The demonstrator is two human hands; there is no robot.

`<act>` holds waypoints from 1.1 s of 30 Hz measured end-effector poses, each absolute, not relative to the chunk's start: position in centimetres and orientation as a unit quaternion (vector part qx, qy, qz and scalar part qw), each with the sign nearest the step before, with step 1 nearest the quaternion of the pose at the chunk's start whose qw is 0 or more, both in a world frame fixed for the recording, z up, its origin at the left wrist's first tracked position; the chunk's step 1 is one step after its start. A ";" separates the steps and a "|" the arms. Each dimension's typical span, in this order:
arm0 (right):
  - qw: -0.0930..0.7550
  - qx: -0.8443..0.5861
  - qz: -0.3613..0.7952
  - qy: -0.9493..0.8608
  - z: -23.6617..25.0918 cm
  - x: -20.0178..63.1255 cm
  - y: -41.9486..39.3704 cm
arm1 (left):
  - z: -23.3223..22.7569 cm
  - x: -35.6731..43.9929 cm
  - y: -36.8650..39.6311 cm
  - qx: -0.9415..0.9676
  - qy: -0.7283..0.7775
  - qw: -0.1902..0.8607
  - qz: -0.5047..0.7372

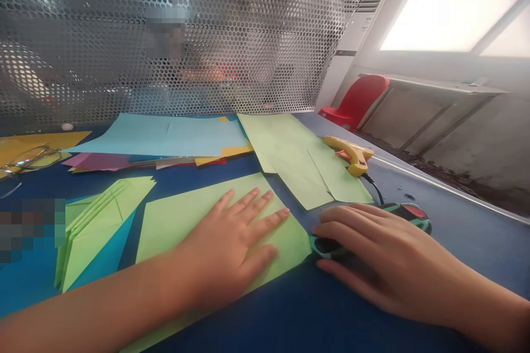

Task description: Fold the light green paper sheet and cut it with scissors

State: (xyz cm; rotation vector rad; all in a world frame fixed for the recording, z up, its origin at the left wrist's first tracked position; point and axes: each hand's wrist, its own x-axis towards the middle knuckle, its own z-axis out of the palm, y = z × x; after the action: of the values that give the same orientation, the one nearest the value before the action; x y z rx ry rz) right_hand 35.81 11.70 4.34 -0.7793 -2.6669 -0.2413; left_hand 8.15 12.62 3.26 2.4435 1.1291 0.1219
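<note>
My left hand [232,237] lies flat with fingers spread on a light green paper sheet [165,231], pressing it to the blue table. To its right, my right hand [389,259] is closed over a green-and-black hand tool [408,214] with a red patch on its back end. The tool's front touches the sheet's right corner; its tip and underside are hidden, so its exact kind is unclear. Left of the sheet, a bundle of folded light green paper [103,215] rests on blue paper [110,253].
More light green sheets [290,149] lie behind, beside a yellow glue gun [351,154] with a black cord. A light blue sheet [174,135] covers coloured papers. Glasses [33,160] lie at left. A perforated metal screen [232,27] borders the back; beyond stands a red chair [360,102].
</note>
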 end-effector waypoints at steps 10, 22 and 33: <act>0.158 -0.279 -0.066 -0.945 4.2 36.0 12.0 | 2.8 8.2 12.3 0.886 0.413 0.205 0.051; 0.169 -0.271 -0.060 -0.946 4.4 36.1 12.1 | 2.8 8.2 12.7 0.888 0.412 0.201 0.046; 0.165 -0.266 -0.061 -0.948 4.8 36.0 12.1 | 2.7 8.1 12.6 0.889 0.410 0.199 0.048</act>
State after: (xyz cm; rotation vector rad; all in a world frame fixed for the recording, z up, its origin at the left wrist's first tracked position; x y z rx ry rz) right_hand 36.01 12.07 4.79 -0.7578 -2.7009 -0.1742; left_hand 8.13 12.62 2.68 2.4868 1.1463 0.1337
